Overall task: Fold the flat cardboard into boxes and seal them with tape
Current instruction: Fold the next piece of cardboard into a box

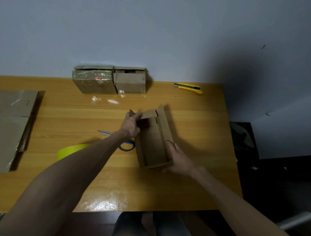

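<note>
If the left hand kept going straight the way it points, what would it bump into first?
The box: the left hand grips its far flap. Beyond it the line seems to lead toward the yellow knife, though depth is unclear.

Tabletop [195,130]: orange-yellow, wood grain running left to right. Box [155,145], centre: plain brown. Knife [188,88], far right: yellow with black. Tape [70,149], near left: yellow-green. Scissors [126,147]: blue handles, grey blades. Far left box [94,82]: brown, glossy, red spot. Far right box [130,83]: plain brown. Flat cardboard [8,128], left: brown. Wall [155,27]: pale blue-grey.
</note>
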